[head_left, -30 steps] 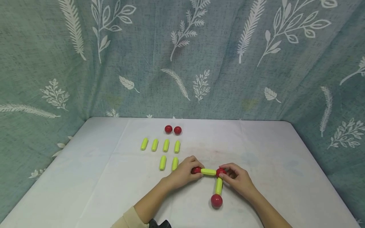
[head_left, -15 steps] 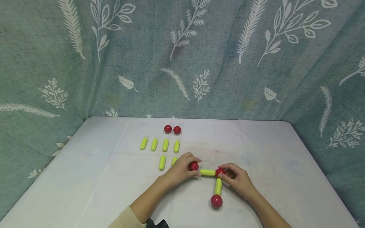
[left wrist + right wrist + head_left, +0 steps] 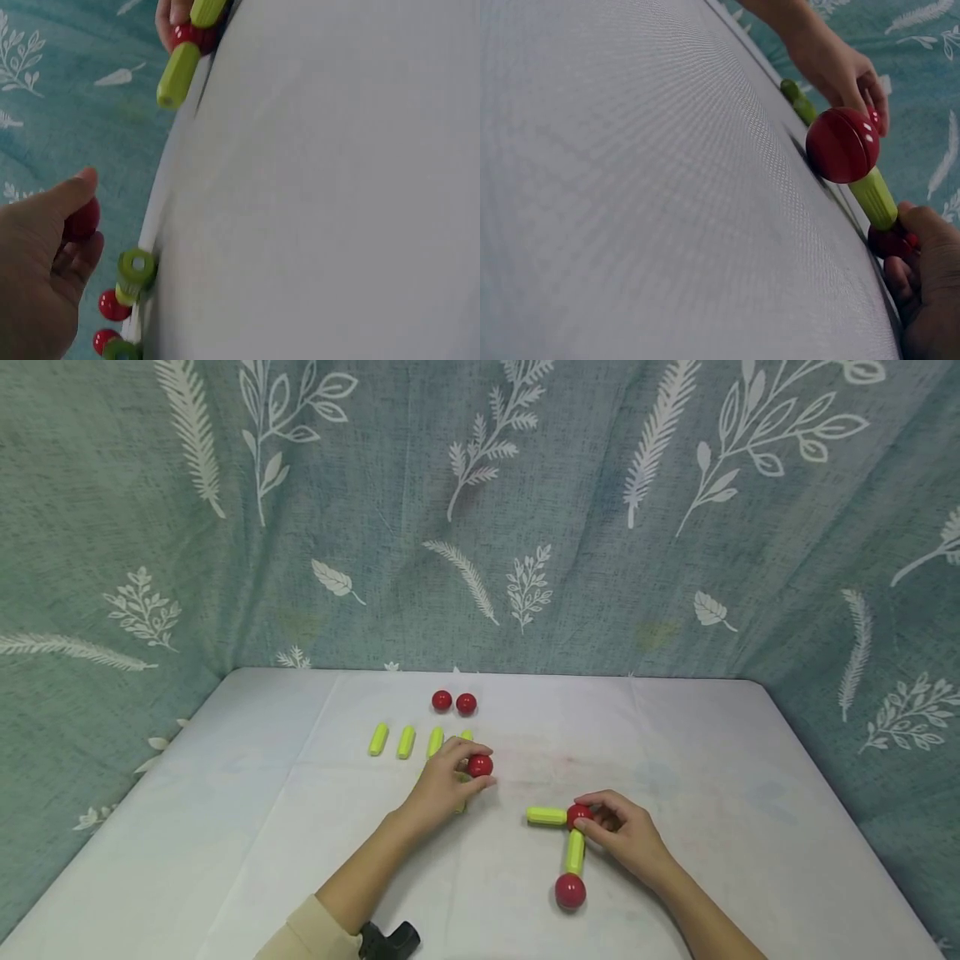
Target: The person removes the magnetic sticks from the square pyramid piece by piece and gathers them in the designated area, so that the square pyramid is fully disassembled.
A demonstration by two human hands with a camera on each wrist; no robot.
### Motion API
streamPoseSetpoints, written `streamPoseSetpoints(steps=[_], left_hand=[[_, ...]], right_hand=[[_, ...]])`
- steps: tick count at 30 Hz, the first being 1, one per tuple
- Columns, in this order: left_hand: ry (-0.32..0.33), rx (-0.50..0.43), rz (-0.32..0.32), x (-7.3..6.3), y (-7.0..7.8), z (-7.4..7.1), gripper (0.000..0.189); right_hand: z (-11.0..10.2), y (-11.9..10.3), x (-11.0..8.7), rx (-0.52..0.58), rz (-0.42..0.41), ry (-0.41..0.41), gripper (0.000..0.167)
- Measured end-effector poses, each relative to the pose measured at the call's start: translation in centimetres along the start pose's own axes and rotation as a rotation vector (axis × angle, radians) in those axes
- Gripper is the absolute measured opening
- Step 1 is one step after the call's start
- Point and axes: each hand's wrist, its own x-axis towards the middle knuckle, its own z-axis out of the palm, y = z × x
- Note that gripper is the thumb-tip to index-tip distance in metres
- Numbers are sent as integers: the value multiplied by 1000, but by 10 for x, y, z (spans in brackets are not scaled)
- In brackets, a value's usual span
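My left hand [image 3: 441,783] holds a loose red ball [image 3: 480,766] between thumb and fingers, over the front row of yellow-green rods. In the left wrist view, the thumb and fingers wrap this ball [image 3: 84,222]. My right hand [image 3: 632,837] pinches the corner red ball [image 3: 578,816] of an L-shaped piece on the table. One rod [image 3: 547,816] points left from that ball, its far end bare. A second rod [image 3: 574,852] runs toward me to a larger-looking red ball [image 3: 570,891], which the right wrist view shows close up.
Two red balls, one of them the right-hand ball [image 3: 467,703], sit at the back of the white table [image 3: 247,793]. Several rods lie before them, such as the leftmost rod [image 3: 378,739]; my left hand partly covers some. A patterned curtain [image 3: 480,527] hangs behind.
My left hand has pulled its red ball off the left rod's end and carried it left and away from me. The right hand stays on the corner ball.
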Motion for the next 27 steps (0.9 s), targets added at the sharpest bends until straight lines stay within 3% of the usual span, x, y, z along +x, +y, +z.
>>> streamPoseSetpoints(steps=[5,12,17,22,27], left_hand=[[69,-19,-21,5,-10,-14,38],[102,47,-87,15,-25,-40,48],[144,23,-85,26,-37,-61,44],[153,46,-90,37,-54,-78,42],[186,92,-143,51,-70,-87,43]], right_hand=[[0,-1,0,-6,5,0,24],[1,-4,-1,-7,-2,13,24],[0,-3,0,4,-9,0,24],[3,13,3,24,-4,-8,25],[5,32,4,30,29,-7,27]])
